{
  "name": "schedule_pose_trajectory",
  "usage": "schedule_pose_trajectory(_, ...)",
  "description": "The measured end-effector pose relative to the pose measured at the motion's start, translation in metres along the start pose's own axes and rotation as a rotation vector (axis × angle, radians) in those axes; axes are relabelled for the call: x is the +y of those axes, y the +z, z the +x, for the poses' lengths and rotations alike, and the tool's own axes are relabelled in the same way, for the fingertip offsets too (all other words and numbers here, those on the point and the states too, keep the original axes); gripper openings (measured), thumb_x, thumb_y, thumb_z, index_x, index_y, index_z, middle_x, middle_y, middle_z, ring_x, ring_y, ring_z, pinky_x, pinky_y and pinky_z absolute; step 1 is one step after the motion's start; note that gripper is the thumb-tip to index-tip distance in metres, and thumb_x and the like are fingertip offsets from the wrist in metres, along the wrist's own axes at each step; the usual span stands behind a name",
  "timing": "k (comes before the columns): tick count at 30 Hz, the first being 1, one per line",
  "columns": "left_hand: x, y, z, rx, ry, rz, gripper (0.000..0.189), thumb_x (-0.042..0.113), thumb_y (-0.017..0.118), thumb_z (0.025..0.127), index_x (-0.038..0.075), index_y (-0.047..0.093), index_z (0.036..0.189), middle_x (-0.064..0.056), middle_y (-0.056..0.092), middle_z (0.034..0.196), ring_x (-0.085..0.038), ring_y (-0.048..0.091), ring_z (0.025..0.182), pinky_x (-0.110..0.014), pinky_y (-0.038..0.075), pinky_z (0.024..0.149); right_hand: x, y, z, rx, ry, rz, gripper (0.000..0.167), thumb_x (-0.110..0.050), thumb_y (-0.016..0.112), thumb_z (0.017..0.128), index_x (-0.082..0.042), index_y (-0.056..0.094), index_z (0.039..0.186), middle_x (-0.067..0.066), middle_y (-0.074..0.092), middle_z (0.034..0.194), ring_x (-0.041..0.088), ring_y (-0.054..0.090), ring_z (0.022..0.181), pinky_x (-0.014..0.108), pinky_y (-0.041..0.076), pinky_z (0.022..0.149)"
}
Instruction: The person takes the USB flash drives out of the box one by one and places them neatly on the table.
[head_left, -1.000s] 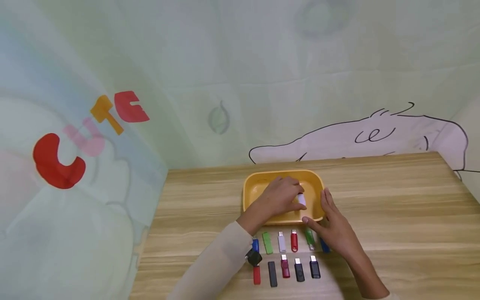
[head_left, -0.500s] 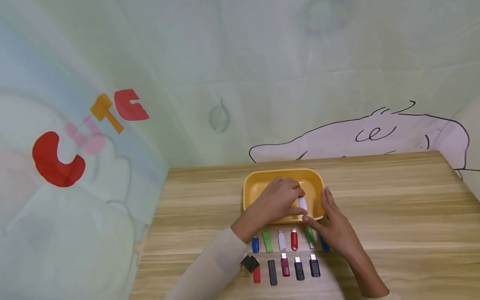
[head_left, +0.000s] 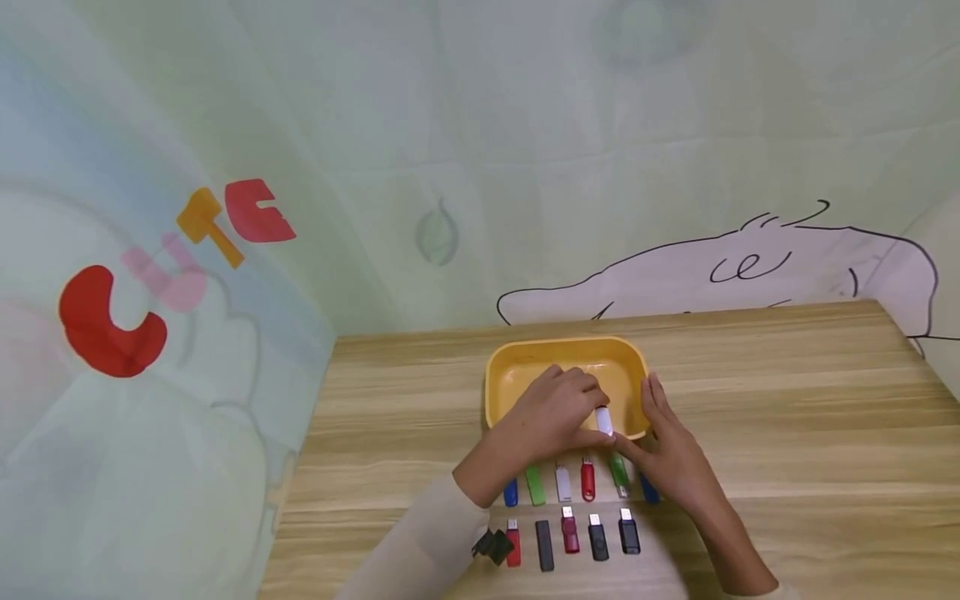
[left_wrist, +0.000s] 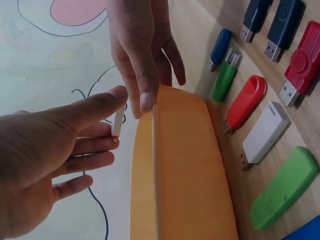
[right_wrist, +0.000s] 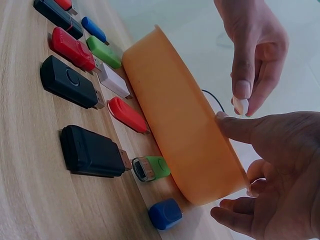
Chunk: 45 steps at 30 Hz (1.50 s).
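Observation:
My left hand (head_left: 547, 412) pinches a small white USB stick (head_left: 604, 422) between thumb and fingers, above the front of a yellow plastic bin (head_left: 513, 379). In the left wrist view the white stick (left_wrist: 118, 121) shows a red end with a metal plug pointing down. My right hand (head_left: 675, 458) rests at the bin's front right corner. Its thumb touches the front rim, and its fairly straight fingers lie along the right side. In the head view the left thumb tip meets the right thumb. The left hand covers part of the bin's inside.
Several USB sticks lie in two rows before the bin, among them a red one (head_left: 588, 479), a white one (head_left: 563, 483), a green one (head_left: 535, 485) and black ones (head_left: 598, 540). They stand on a wood-grain table (head_left: 787, 417). A printed curtain (head_left: 390, 167) hangs behind it.
My left hand has drawn back slightly toward the bin's front rim with the white USB stick still pinched. The right hand has stayed at the bin's corner.

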<state>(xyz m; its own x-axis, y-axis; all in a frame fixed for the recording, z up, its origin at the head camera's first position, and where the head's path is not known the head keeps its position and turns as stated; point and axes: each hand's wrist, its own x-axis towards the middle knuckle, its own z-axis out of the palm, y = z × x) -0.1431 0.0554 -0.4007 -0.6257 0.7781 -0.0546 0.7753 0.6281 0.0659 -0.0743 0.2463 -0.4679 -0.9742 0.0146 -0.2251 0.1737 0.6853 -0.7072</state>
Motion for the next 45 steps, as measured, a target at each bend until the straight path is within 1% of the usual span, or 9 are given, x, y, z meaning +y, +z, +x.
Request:
schedule_pose_trajectory(4, 0.003, 0.000, -0.006, 0.024, 0.019, 0.006, 0.056, 0.063, 0.073, 0.092, 0.021, 0.075, 0.129, 0.006, 0.073, 0.129, -0.012, 0.064, 0.123, -0.029, 0.049, 0.103, 0.001, 0.000, -0.001, 0.000, -0.001, 0.003, 0.103, -0.044, 0.074, 0.099, -0.009, 0.006, 0.169, 0.012, -0.002, 0.179, 0.049, 0.013, 0.161, 0.068, 0.023, 0.123)
schedule_pose_trajectory(9, 0.007, 0.002, -0.011, 0.053, 0.038, 0.021, 0.053, 0.061, 0.076, 0.091, 0.022, 0.076, 0.126, 0.007, 0.074, 0.125, -0.011, 0.065, 0.118, -0.027, 0.049, 0.101, 0.002, -0.001, -0.001, 0.009, -0.016, 0.007, 0.103, -0.045, 0.073, 0.099, -0.008, 0.007, 0.169, 0.012, -0.001, 0.179, 0.049, 0.013, 0.161, 0.069, 0.023, 0.123)
schedule_pose_trajectory(15, 0.012, 0.004, -0.017, 0.051, 0.062, 0.016, 0.053, 0.061, 0.075, 0.091, 0.022, 0.076, 0.127, 0.008, 0.074, 0.123, -0.010, 0.065, 0.114, -0.026, 0.049, 0.099, 0.001, -0.001, -0.001, 0.006, -0.008, 0.003, 0.102, -0.043, 0.073, 0.100, -0.009, 0.006, 0.169, 0.013, -0.002, 0.179, 0.049, 0.013, 0.161, 0.068, 0.024, 0.122)
schedule_pose_trajectory(20, 0.016, 0.006, -0.019, 0.064, 0.068, 0.007, 0.052, 0.061, 0.077, 0.090, 0.024, 0.076, 0.126, 0.009, 0.074, 0.122, -0.009, 0.064, 0.114, -0.026, 0.049, 0.098, 0.002, -0.001, -0.001, 0.013, -0.031, -0.002, 0.100, -0.041, 0.072, 0.101, -0.007, 0.006, 0.169, 0.014, -0.001, 0.179, 0.049, 0.014, 0.161, 0.068, 0.024, 0.123)
schedule_pose_trajectory(24, 0.020, 0.007, -0.022, 0.061, 0.065, -0.006, 0.052, 0.061, 0.078, 0.089, 0.024, 0.077, 0.125, 0.009, 0.073, 0.121, -0.009, 0.064, 0.113, -0.025, 0.049, 0.096, 0.003, -0.002, -0.001, 0.024, -0.053, -0.012, 0.101, -0.040, 0.073, 0.101, -0.005, 0.007, 0.169, 0.016, 0.001, 0.178, 0.051, 0.016, 0.160, 0.069, 0.025, 0.122)
schedule_pose_trajectory(29, 0.024, 0.013, -0.027, 0.071, 0.087, -0.027, 0.052, 0.061, 0.078, 0.089, 0.026, 0.076, 0.128, 0.011, 0.072, 0.117, -0.008, 0.063, 0.110, -0.023, 0.047, 0.093, 0.004, -0.002, -0.002, 0.024, -0.074, -0.009, 0.103, -0.042, 0.074, 0.099, -0.005, 0.007, 0.169, 0.017, 0.002, 0.178, 0.050, 0.016, 0.160, 0.069, 0.026, 0.122)
schedule_pose_trajectory(33, 0.027, 0.019, -0.031, 0.088, 0.106, -0.047, 0.054, 0.062, 0.077, 0.089, 0.028, 0.074, 0.131, 0.012, 0.072, 0.118, -0.007, 0.063, 0.112, -0.023, 0.046, 0.093, 0.004, -0.002, -0.003, 0.023, -0.088, -0.005, 0.104, -0.040, 0.075, 0.098, -0.004, 0.007, 0.168, 0.018, 0.002, 0.178, 0.051, 0.017, 0.159, 0.069, 0.026, 0.121)
schedule_pose_trajectory(41, 0.034, 0.033, -0.036, 0.105, 0.122, -0.005, 0.056, 0.065, 0.076, 0.089, 0.024, 0.074, 0.126, 0.012, 0.072, 0.126, -0.006, 0.064, 0.114, -0.023, 0.047, 0.094, 0.003, -0.002, -0.004, 0.031, -0.099, -0.013, 0.099, -0.036, 0.074, 0.100, -0.002, 0.010, 0.168, 0.020, 0.003, 0.178, 0.051, 0.018, 0.159, 0.069, 0.027, 0.121)
schedule_pose_trajectory(45, 0.039, 0.039, -0.037, 0.105, 0.145, 0.018, 0.054, 0.066, 0.074, 0.089, 0.025, 0.075, 0.123, 0.013, 0.071, 0.122, -0.005, 0.064, 0.111, -0.022, 0.047, 0.092, 0.002, -0.001, -0.004, 0.027, -0.082, -0.013, 0.100, -0.041, 0.073, 0.100, -0.003, 0.010, 0.168, 0.019, 0.003, 0.178, 0.051, 0.017, 0.159, 0.069, 0.026, 0.122)
